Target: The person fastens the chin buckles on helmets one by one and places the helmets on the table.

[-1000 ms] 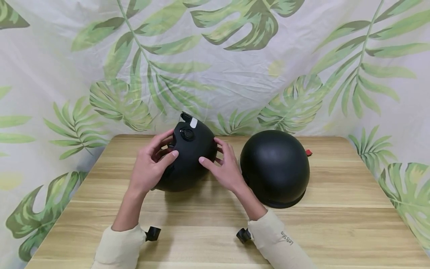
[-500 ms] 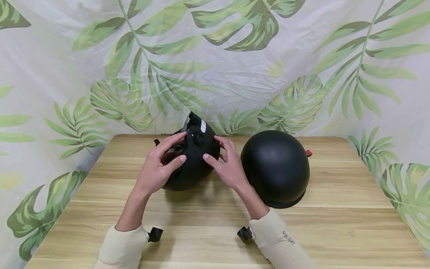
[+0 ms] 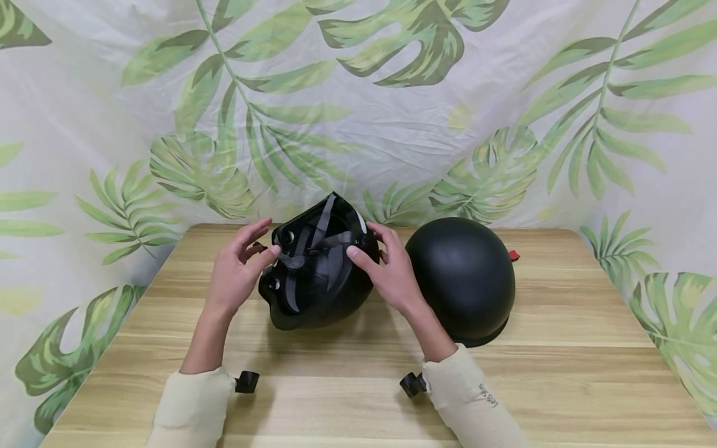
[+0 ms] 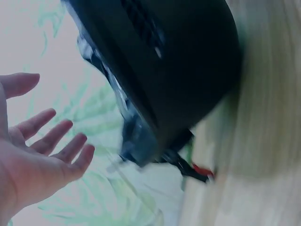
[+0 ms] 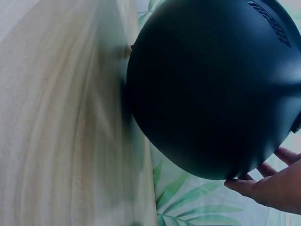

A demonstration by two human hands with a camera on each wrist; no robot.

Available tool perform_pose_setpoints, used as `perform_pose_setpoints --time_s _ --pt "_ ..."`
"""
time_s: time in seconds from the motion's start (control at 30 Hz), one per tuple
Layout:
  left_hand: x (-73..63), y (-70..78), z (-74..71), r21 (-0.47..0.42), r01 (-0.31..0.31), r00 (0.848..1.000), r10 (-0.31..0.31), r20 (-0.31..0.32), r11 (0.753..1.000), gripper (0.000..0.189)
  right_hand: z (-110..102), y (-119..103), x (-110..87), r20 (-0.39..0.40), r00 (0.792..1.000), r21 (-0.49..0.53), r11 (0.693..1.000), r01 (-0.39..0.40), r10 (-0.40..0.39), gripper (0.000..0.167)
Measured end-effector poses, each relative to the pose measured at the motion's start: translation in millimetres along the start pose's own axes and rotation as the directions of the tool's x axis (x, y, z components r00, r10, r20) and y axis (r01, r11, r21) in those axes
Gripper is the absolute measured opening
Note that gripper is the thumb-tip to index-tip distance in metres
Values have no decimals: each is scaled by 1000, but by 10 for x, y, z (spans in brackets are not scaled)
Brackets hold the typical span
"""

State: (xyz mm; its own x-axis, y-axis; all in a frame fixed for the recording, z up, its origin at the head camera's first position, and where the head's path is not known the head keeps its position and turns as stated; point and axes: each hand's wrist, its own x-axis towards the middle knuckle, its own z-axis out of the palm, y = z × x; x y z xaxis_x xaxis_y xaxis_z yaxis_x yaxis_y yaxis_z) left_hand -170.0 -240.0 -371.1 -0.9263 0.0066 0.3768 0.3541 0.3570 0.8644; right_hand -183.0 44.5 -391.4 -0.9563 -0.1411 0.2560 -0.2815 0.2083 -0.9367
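Note:
A black helmet (image 3: 347,305) lies tilted on the wooden table, its hollow side turned up toward the head camera. Grey webbing straps (image 3: 323,219) cross inside it. My right hand (image 3: 390,269) grips its right rim, thumb at the edge and fingers over the outside. To the left, my left hand (image 3: 238,269) has its thumb tip by the helmet's left edge. In the left wrist view that left hand (image 4: 44,165) shows spread, relaxed fingers, apart from the shell. The right wrist view has the smooth shell (image 5: 207,94) hiding part of the right fingers.
Just right of my right hand, a second black helmet (image 3: 462,277) stands dome up, with a small red piece (image 3: 514,255) behind it. A leaf-print cloth (image 3: 386,118) hangs behind the table (image 3: 538,398). Black wrist devices (image 3: 247,381) stick out from both sleeves.
The left helmet has turned so its strapped inside now faces up instead of its outer shell. My left hand has let go and moved left; the right hand has shifted slightly right.

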Motion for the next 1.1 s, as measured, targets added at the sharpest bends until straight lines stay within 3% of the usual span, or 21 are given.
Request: perform_pose_setpoints --time_s 0.17,0.33,0.43,0.57,0.83,0.97,1.1 --pt "30 -196 -57 130 114 993 -116 12 985 65 -56 -2 8 -5 1000 -3 1000 0 0 63" --pt "29 -330 -69 175 242 961 -261 95 955 89 -79 32 27 -5 1000 -6 1000 -9 9 61" --pt "32 -349 -62 160 281 946 -301 118 946 96 -84 47 34 1 1000 -1 1000 -15 15 60" --pt "38 -341 -50 144 269 954 -284 93 952 96 -77 68 36 10 999 -1 999 -37 37 59" --pt "39 -338 -69 174 157 987 -160 6 972 87 -62 143 61 15 991 -14 991 -129 130 53" --pt "49 -338 -94 174 141 990 -140 -15 975 87 -64 160 65 28 988 1 988 -153 153 52" --pt "54 -339 -130 154 161 987 -159 -25 975 89 -65 171 69 41 988 11 989 -149 149 50"
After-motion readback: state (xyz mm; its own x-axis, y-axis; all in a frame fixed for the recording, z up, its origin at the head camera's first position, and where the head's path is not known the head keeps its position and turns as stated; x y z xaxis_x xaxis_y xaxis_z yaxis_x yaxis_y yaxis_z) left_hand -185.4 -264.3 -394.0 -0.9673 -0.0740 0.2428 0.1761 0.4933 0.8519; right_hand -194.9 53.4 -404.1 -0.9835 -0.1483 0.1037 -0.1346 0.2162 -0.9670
